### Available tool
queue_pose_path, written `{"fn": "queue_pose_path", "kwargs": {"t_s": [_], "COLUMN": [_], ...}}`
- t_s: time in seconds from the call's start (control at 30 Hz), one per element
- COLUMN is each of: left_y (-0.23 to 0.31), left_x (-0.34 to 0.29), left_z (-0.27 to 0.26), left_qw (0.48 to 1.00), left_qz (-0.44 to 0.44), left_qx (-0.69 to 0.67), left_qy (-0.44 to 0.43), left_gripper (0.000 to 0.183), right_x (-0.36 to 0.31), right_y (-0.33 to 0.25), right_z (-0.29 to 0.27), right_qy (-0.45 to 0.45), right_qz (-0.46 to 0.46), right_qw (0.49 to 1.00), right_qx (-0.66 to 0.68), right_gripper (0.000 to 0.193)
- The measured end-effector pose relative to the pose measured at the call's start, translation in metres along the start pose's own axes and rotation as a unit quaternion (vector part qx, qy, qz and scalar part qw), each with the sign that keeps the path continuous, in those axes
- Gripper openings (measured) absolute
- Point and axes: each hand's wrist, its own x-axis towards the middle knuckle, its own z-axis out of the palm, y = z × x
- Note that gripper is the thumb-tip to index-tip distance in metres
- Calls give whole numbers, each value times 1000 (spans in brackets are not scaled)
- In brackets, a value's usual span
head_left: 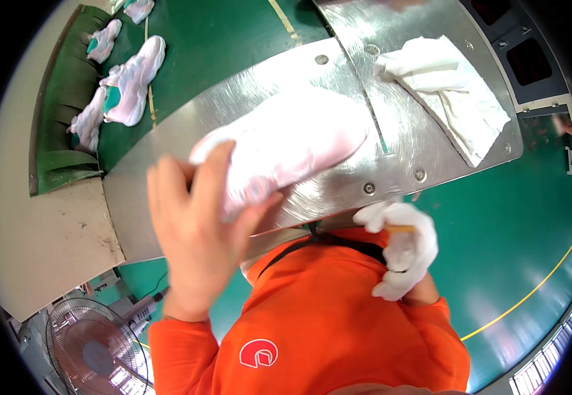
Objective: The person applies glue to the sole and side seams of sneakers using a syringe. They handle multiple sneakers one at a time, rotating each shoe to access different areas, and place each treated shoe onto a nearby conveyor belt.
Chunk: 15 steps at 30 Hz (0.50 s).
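Note:
A white and pale pink sneaker (292, 141) is tilted over the steel tabletop (233, 108), its toe toward the right. My bare left hand (197, 210) grips its heel end, thumb on the near side and fingers on the far side; the hand is slightly blurred. Whether the shoe touches the metal, I cannot tell. My right hand (407, 250) wears a white glove and sits low by my waist, off the table's near edge. Its fingers curl around a thin yellow stick (399, 229), most of which is hidden.
A crumpled white cloth (453, 95) lies on the right of the steel top. Beyond its left part, several similar sneakers (128, 82) rest on a green belt (207, 39) beside a green flap guard (55, 131). A fan (98, 349) stands at lower left.

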Motion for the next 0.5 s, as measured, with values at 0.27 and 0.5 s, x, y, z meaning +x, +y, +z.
{"fn": "queue_pose_path", "kwargs": {"t_s": [0.27,0.5], "left_y": [2,-14], "left_x": [-40,-21], "left_z": [19,13], "left_qw": [994,992], "left_qz": [2,103], "left_qx": [-99,-61], "left_qy": [52,37], "left_gripper": [64,55], "right_x": [55,85], "right_y": [-13,-9], "right_z": [-1,-8], "right_qy": [79,4], "right_qz": [-35,-40], "right_qw": [976,953], "right_qx": [-200,-300], "right_gripper": [88,83]}}
